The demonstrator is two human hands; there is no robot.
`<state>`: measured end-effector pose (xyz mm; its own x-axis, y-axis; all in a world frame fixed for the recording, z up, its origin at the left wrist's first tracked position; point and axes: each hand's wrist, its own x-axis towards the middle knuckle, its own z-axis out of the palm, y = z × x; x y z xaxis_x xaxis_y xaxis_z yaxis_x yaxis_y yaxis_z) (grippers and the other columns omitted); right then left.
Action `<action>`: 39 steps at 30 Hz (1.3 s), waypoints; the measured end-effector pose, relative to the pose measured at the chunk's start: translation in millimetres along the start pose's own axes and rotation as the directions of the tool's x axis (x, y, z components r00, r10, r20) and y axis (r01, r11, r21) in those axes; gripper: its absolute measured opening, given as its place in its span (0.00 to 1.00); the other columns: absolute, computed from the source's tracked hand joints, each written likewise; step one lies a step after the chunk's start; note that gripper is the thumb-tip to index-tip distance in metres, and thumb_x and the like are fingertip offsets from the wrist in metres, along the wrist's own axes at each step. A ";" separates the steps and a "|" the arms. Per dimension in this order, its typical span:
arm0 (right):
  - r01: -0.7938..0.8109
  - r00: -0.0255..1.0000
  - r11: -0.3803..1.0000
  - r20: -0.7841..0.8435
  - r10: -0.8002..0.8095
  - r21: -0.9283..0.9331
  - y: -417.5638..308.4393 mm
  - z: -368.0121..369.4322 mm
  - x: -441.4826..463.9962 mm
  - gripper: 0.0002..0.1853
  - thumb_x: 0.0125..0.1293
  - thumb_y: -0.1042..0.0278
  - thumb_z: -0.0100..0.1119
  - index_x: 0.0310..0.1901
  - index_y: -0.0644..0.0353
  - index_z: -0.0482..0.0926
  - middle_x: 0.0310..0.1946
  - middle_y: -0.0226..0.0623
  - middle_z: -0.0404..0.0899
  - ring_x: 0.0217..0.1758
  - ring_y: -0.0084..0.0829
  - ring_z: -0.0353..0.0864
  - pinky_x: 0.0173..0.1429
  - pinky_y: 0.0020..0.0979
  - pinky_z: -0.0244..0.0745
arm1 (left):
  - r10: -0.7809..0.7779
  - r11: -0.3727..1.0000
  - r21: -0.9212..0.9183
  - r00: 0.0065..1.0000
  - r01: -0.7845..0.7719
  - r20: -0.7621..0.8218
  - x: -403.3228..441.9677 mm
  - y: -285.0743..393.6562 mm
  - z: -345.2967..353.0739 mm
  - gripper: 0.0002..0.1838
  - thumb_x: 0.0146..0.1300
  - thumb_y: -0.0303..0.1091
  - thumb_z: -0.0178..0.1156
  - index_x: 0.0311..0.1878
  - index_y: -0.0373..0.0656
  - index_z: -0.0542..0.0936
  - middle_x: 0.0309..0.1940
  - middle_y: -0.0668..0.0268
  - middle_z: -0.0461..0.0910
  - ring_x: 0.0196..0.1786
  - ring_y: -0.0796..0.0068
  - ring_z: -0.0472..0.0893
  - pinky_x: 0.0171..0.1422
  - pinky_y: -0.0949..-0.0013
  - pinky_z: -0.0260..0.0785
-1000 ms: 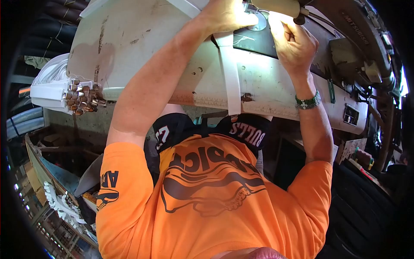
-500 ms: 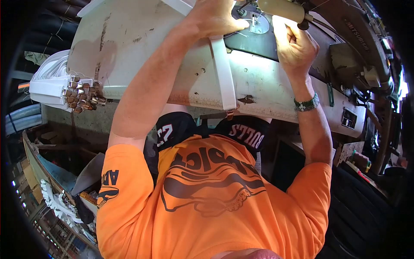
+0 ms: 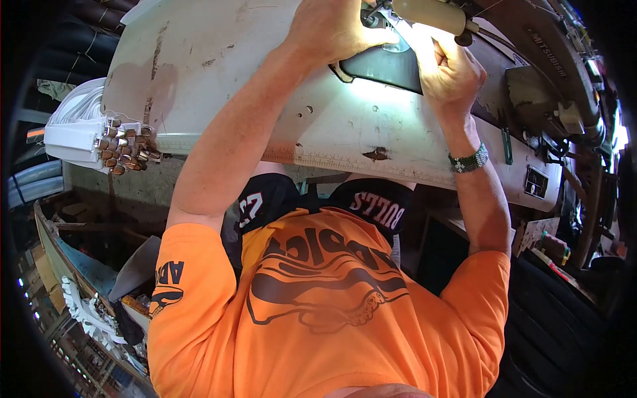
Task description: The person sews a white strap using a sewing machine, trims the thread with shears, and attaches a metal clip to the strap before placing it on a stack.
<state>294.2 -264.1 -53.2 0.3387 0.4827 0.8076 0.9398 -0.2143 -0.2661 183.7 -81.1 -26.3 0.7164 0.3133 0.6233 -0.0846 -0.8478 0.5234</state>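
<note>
At the top centre my left hand is beside the lit needle area of a sewing machine, its thumb reaching over the round metal plate. Its other fingers are bent and partly cut off by the frame edge; what they grip is hidden. My right hand is on the other side of the plate, fingers curled, with thumb and index finger closed on a narrow white strap that slants toward the needle. Glare washes out the fingertips. A dark panel lies between the hands.
A bundle of white straps with metal clips hangs at the worn table's left edge. A green tool lies right of my right wrist. Dark rolls are at the upper left, and a wooden bin stands lower left.
The white strap that hung over the table's front edge has swung left, then gone from there. My left hand has shifted slightly; my right hand has stayed nearly in place.
</note>
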 end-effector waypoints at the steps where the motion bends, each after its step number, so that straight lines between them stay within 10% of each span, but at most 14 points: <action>1: -0.007 1.000 1.000 0.014 0.007 -0.012 0.0 -0.8 0.1 0.06 0.62 0.72 0.74 0.39 0.62 0.88 0.20 0.33 0.77 0.21 0.26 0.78 0.29 0.27 0.75 | -0.006 1.000 0.002 1.000 0.006 -0.003 -1.3 -0.9 0.2 0.32 0.44 0.53 0.84 0.38 0.38 0.77 0.37 0.52 0.81 0.45 0.47 0.80 0.53 0.53 0.73; 14: -0.026 0.999 1.000 0.031 0.026 -0.015 -0.9 -5.4 0.9 0.10 0.63 0.69 0.75 0.42 0.62 0.88 0.23 0.34 0.81 0.24 0.27 0.82 0.31 0.28 0.79 | 0.203 0.979 0.023 0.978 -0.202 -0.054 8.9 -20.8 -13.4 0.28 0.46 0.51 0.83 0.31 0.37 0.79 0.31 0.52 0.81 0.39 0.48 0.81 0.46 0.54 0.74; 17: -0.078 0.995 0.997 0.058 0.079 -0.022 -2.1 -7.9 -0.3 0.10 0.63 0.69 0.75 0.43 0.62 0.89 0.24 0.34 0.82 0.25 0.27 0.83 0.32 0.27 0.79 | -0.137 0.990 0.009 0.922 0.143 0.362 9.9 -1.2 -25.5 0.27 0.48 0.52 0.82 0.31 0.39 0.80 0.28 0.54 0.83 0.33 0.51 0.82 0.40 0.56 0.75; 28: -0.088 0.994 0.996 0.070 0.088 -0.006 -1.9 -7.3 0.1 0.10 0.62 0.70 0.74 0.45 0.59 0.90 0.21 0.33 0.79 0.22 0.25 0.78 0.30 0.28 0.77 | 0.027 1.000 0.012 0.999 -0.027 0.025 -0.2 6.2 -8.4 0.20 0.55 0.50 0.76 0.41 0.44 0.86 0.32 0.53 0.85 0.38 0.47 0.85 0.42 0.52 0.77; 39: -0.047 0.999 0.997 0.031 0.045 0.056 3.2 -0.6 -0.8 0.09 0.62 0.74 0.75 0.45 0.60 0.90 0.20 0.25 0.69 0.24 0.14 0.66 0.31 0.20 0.65 | 0.009 1.000 -0.015 0.998 -0.008 0.060 -1.5 6.9 -8.5 0.21 0.56 0.50 0.76 0.43 0.44 0.86 0.33 0.53 0.85 0.39 0.47 0.85 0.43 0.50 0.77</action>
<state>296.9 -265.7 -54.4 0.3819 0.4988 0.7781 0.9240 -0.1888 -0.3325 176.2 -83.8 -18.8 0.7562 0.2792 0.5918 -0.1007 -0.8440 0.5267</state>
